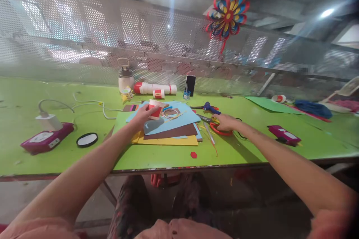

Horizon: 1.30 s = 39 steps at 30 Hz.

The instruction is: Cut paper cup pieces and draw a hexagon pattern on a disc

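Observation:
My left hand is closed around a red and white paper cup, held tilted just above a stack of coloured paper. Light blue paper lies on top, over brown and yellow sheets. To the right of the stack, my right hand has its fingers closed on the orange-red handles of a pair of scissors. Their blades point left toward the paper. Behind them lies a dark blue-handled tool, perhaps a glue gun. A white pen-like tool lies nearby.
On the green table stand magenta power sockets, a black-rimmed white disc and a red paper scrap. Further back are a spray bottle, stacked cups and a phone. A paper flower hangs on the mesh screen.

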Tool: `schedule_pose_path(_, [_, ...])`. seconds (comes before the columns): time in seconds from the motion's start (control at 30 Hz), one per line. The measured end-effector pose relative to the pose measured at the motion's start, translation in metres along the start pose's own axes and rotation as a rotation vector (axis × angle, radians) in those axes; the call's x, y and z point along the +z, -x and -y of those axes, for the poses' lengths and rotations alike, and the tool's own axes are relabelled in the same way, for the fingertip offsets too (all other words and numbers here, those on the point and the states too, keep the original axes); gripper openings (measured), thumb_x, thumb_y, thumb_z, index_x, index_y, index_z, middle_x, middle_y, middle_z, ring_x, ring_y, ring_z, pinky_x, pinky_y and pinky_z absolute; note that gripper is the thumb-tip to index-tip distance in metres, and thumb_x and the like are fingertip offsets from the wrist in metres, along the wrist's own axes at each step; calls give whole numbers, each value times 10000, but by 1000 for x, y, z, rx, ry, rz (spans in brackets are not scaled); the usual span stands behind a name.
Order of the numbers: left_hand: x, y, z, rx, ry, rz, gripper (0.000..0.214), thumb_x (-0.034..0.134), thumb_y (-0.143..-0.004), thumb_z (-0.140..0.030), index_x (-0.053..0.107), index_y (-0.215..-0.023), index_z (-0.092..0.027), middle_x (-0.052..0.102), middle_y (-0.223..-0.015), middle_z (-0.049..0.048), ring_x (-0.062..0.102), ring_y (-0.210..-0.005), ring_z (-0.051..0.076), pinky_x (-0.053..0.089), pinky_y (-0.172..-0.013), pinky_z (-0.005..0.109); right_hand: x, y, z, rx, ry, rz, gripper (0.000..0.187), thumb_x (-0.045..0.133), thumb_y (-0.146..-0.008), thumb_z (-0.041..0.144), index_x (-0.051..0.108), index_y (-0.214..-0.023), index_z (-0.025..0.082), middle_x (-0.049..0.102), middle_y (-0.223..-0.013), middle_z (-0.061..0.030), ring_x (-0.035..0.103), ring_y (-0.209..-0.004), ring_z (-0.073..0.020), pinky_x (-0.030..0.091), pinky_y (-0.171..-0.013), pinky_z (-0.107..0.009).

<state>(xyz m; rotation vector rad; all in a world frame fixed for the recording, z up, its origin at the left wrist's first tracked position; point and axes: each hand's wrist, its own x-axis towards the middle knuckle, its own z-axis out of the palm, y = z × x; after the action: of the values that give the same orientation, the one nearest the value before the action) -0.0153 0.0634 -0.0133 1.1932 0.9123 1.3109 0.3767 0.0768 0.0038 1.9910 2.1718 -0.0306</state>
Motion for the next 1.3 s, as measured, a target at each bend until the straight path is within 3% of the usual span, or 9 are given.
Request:
schedule_pose_path(0.17, [0,0,-4,-6,-6,42,275,574,-914,-340,595,-1097,-136,644,-1012,60,638,-818,160,554,-702,335,-10,9,1,2,-64,51,307,564,-942,307,566,-1224,185,591,-1224,-92,620,-1008,-212,535,-849,-416])
schedule_pose_path(0.37, [-1,-1,-7,-7,92,56,464,696,-782,-455,608,-1092,-121,696,-979,114,665,-803,195,548,-685,302,-21,26,-13,-24,-258,98,258,563,-941,314,603,-1151,169,626,-1145,-70,635,-939,-195,546,-803,-376])
schedule_pose_path(0.5, [-2,0,-7,-26,164,61,463,709,-761,-452,616,-1085,-134,710,-993,111,673,-808,206,544,-666,294,-25,58,-26,-38,-462,117,203,609,-891,326,636,-993,153,647,-815,-13,606,-645,-126,524,-610,-281])
schedule_pose_path(0.6, [1,3,-12,-37,223,108,444,680,-791,-441,626,-1103,-129,708,-1049,138,676,-868,227,546,-705,313,-33,84,-24,-79,-658,76,293,643,-752,326,627,-1003,177,510,-543,43,530,-461,-146,466,-477,-283])
schedule_pose_path(0.77, [8,12,-23,-36,300,199,482,592,-855,-464,616,-1172,-101,669,-1165,176,670,-913,241,538,-756,342,-59,95,22,-283,-929,-69,410,599,-769,395,547,-1141,230,638,-932,-74,639,-918,-245,505,-859,-359])
schedule_pose_path(0.9, [8,15,-26,-12,298,198,504,536,-877,-496,602,-1179,-98,670,-1136,176,670,-872,233,536,-730,335,-72,78,82,-429,-1120,-59,427,654,-769,346,559,-1173,244,627,-902,-56,635,-874,-245,520,-792,-370])
schedule_pose_path(1.03, [3,13,-25,24,205,170,569,448,-885,-585,611,-1120,-94,695,-979,177,660,-730,204,515,-622,303,-64,53,125,-511,-1181,-69,344,661,-805,443,580,-1072,241,625,-914,-44,624,-849,-221,521,-794,-372])
schedule_pose_path(1.17, [1,10,-25,57,4,160,606,405,-879,-618,609,-1086,-86,688,-910,183,634,-634,203,487,-538,304,-46,30,133,-526,-1252,-123,490,710,-721,578,544,-1027,233,617,-882,-49,616,-824,-228,529,-786,-391])
schedule_pose_path(1.3, [6,12,-26,177,-260,130,484,675,-763,-466,593,-1152,-189,645,-1130,127,615,-975,283,503,-841,410,-34,23,122,-460,-1325,-209,510,662,-747,624,526,-1054,241,605,-873,-46,617,-820,-221,527,-804,-396])
